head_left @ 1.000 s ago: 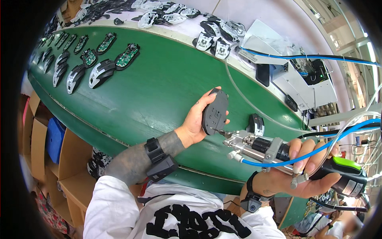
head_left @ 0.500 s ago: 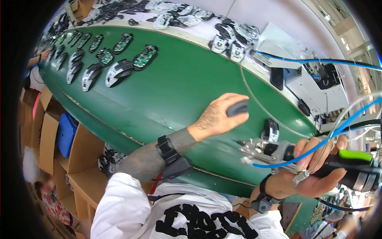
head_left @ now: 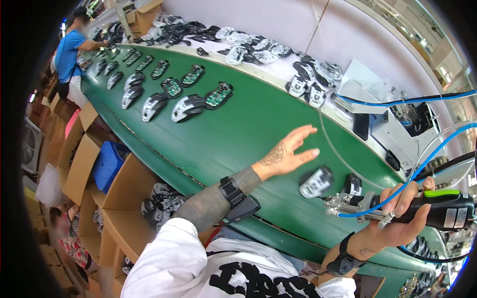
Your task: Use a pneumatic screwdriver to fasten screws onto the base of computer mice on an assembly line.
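Note:
My left hand [head_left: 289,155] is over the green belt [head_left: 238,144], fingers spread, with nothing in it. Just right of it lies a grey-and-white computer mouse part [head_left: 316,183], slightly blurred, apart from the fingers. My right hand [head_left: 392,231] is wrapped round a black power screwdriver [head_left: 432,213] with a green lever. The tool lies nearly level, and its metal nose [head_left: 343,203] points left, beside that mouse part. Another mouse part [head_left: 352,185], black and white, sits just behind the nose. A blue air hose [head_left: 422,161] and a clear tube run to the tool.
Mouse shells [head_left: 188,108] and halves with green circuit boards [head_left: 218,94] line the belt's far left. More shells [head_left: 237,54] lie on the white ledge, near a white machine [head_left: 380,109]. Cardboard boxes [head_left: 124,188] stand left. A person in blue [head_left: 69,54] works beyond.
My left hand has let go of the mouse part, which now lies on the belt near the tool's nose; the fingers have opened. The whole view has shifted leftward. My right hand keeps its grip.

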